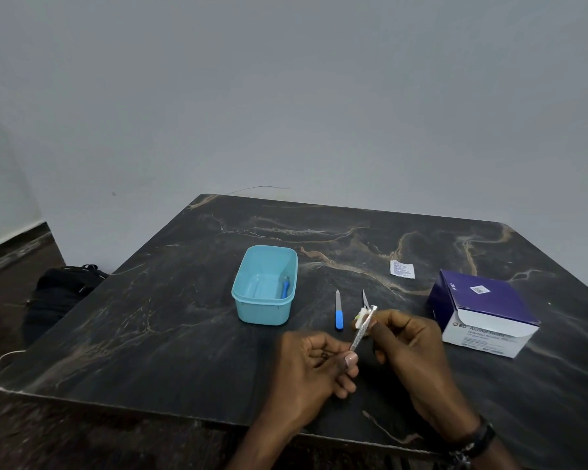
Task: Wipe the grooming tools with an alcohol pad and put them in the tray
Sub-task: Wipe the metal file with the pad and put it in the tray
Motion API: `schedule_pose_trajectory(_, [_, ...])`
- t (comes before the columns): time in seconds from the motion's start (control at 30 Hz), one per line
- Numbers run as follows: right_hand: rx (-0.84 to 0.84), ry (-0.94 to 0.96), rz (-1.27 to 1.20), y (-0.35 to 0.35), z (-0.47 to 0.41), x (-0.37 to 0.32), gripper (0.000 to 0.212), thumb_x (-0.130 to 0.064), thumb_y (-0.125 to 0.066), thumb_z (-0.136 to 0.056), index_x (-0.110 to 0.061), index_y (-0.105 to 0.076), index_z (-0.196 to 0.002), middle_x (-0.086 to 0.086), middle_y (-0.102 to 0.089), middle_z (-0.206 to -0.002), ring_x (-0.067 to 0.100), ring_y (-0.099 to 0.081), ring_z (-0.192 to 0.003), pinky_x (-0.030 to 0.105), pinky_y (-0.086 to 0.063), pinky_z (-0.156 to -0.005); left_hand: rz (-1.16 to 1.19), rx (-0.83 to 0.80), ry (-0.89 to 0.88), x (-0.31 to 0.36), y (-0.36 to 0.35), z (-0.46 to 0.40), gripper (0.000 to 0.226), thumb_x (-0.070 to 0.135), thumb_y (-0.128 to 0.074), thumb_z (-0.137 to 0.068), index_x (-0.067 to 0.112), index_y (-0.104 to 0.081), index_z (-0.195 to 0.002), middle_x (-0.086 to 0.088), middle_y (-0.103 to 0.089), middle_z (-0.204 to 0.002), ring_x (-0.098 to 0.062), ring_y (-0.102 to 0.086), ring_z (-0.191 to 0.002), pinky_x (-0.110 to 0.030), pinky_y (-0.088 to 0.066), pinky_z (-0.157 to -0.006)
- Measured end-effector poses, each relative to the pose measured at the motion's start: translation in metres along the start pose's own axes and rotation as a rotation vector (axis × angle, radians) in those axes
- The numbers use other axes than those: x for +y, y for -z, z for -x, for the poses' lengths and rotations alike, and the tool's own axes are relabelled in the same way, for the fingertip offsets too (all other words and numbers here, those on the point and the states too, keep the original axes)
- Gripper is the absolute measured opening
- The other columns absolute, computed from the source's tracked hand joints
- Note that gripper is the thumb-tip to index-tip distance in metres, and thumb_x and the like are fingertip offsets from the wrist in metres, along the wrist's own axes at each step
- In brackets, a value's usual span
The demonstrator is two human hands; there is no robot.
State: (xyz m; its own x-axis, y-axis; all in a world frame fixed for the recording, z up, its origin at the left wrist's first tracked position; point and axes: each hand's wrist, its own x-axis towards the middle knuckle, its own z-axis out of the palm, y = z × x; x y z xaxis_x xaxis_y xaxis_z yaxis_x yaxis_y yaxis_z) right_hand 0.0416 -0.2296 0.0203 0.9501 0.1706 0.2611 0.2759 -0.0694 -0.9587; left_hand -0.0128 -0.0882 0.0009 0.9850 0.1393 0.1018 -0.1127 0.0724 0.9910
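- Steel tool [362,329], thin and textured like a file or tweezers, pinched at its near end by left hand [311,366], angled up and away over table [150,317].
- Pinched against the tool's far end by right hand [409,347]: white pad [363,313], soft and crumpled.
- Best done with the near end gripped firm, the pad squeezed round the shaft and drawn along its full length, then turned to reach the other face.
- Waiting on the table just beyond: blue-handled file [338,310] and scissors [365,298], points sharp, partly hidden.
- Teal plastic tray [252,313], smooth and deep, left of these, already holding one blue-handled tool [285,288].
- Cardboard swab box [482,313] at right; torn sachet [402,269] behind.
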Motion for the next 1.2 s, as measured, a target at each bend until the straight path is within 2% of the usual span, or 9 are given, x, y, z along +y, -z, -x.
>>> schedule_pose_trajectory(0.1, [0.04,-0.014,-0.039,0.0008,-0.002,-0.0008,0.017,-0.013,-0.065,-0.089,-0.006,-0.076,-0.078,0.019,-0.068,-0.064,0.007,-0.041,-0.044,0.016,-0.034,-0.041,0.002,-0.006,0.011,-0.0009,-0.0006,0.0001,0.007,0.002,-0.069,-0.084,-0.004,-0.07,-0.086,-0.014,-0.071,-0.066,-0.021,-0.064,-0.051,-0.024,-0.052,-0.047])
schedule_pose_trajectory(0.2, [-0.041,0.012,0.022,0.0002,0.0003,-0.0012,0.019,-0.01,-0.063,-0.09,-0.004,-0.074,-0.076,0.015,-0.056,-0.052,0.01,-0.042,-0.042,0.017,-0.033,-0.041,0.003,0.013,-0.001,-0.0004,-0.0006,0.0,0.006,0.001,-0.068,-0.084,-0.004,-0.07,-0.085,-0.016,-0.071,-0.067,-0.021,-0.063,-0.051,-0.025,-0.052,-0.047])
schedule_pose_trajectory(0.37, [-0.152,0.033,0.071,0.0014,0.002,-0.0004,0.023,-0.002,-0.061,-0.09,-0.001,-0.069,-0.068,0.006,-0.054,-0.047,0.011,-0.045,-0.042,0.02,-0.035,-0.043,0.018,0.044,-0.021,0.0003,0.0003,-0.0002,0.008,0.001,-0.067,-0.085,-0.008,-0.068,-0.083,-0.017,-0.07,-0.066,-0.022,-0.063,-0.05,-0.025,-0.051,-0.046])
schedule_pose_trajectory(0.57, [-0.011,0.043,0.026,-0.0015,0.0019,-0.002,0.018,-0.003,-0.062,-0.089,-0.003,-0.073,-0.074,0.007,-0.057,-0.048,0.007,-0.043,-0.041,0.016,-0.035,-0.04,0.001,0.017,-0.013,0.0021,-0.0003,0.0004,0.006,0.005,-0.069,-0.084,-0.001,-0.071,-0.085,-0.015,-0.072,-0.068,-0.022,-0.063,-0.051,-0.025,-0.051,-0.047])
schedule_pose_trajectory(0.7, [0.059,-0.008,-0.047,0.0016,-0.0012,-0.0028,0.016,-0.012,-0.063,-0.089,-0.007,-0.076,-0.08,0.015,-0.071,-0.068,0.007,-0.042,-0.044,0.017,-0.035,-0.042,-0.037,-0.011,0.016,0.0003,-0.0014,0.0004,0.006,0.005,-0.069,-0.084,-0.001,-0.071,-0.084,-0.011,-0.071,-0.066,-0.019,-0.062,-0.051,-0.023,-0.051,-0.047])
schedule_pose_trajectory(0.83, [-0.063,-0.027,-0.008,0.0007,0.0011,-0.0013,0.018,-0.008,-0.062,-0.09,-0.002,-0.073,-0.076,0.008,-0.057,-0.052,0.008,-0.042,-0.043,0.018,-0.034,-0.042,-0.04,0.013,0.015,0.0007,-0.0005,-0.0004,0.005,0.004,-0.068,-0.085,0.0,-0.07,-0.083,-0.012,-0.071,-0.066,-0.019,-0.063,-0.05,-0.024,-0.051,-0.046])
schedule_pose_trajectory(0.97, [-0.179,-0.024,0.036,0.0002,0.0029,-0.0009,0.023,0.0,-0.06,-0.09,0.002,-0.068,-0.068,0.007,-0.056,-0.05,0.011,-0.044,-0.043,0.02,-0.035,-0.044,-0.006,0.047,0.006,0.0009,-0.0006,0.0,0.007,0.002,-0.067,-0.086,-0.004,-0.069,-0.083,-0.014,-0.07,-0.065,-0.02,-0.061,-0.049,-0.025,-0.05,-0.045])
schedule_pose_trajectory(1.07, [-0.174,-0.025,0.03,-0.0001,0.0033,-0.0019,0.023,-0.002,-0.06,-0.09,0.003,-0.068,-0.069,0.008,-0.057,-0.052,0.011,-0.044,-0.044,0.02,-0.035,-0.044,-0.008,0.046,0.002,0.0012,-0.0002,0.0002,0.007,0.004,-0.067,-0.086,-0.002,-0.07,-0.084,-0.014,-0.071,-0.066,-0.02,-0.061,-0.049,-0.025,-0.05,-0.045])
schedule_pose_trajectory(1.2, [-0.066,-0.021,0.01,-0.0006,0.0028,-0.0026,0.018,-0.004,-0.062,-0.088,-0.002,-0.073,-0.073,0.001,-0.058,-0.048,0.008,-0.043,-0.042,0.017,-0.035,-0.042,-0.028,0.023,0.01,0.0027,-0.0003,0.0008,0.006,0.007,-0.069,-0.085,0.002,-0.071,-0.085,-0.015,-0.072,-0.068,-0.021,-0.061,-0.051,-0.024,-0.05,-0.046])
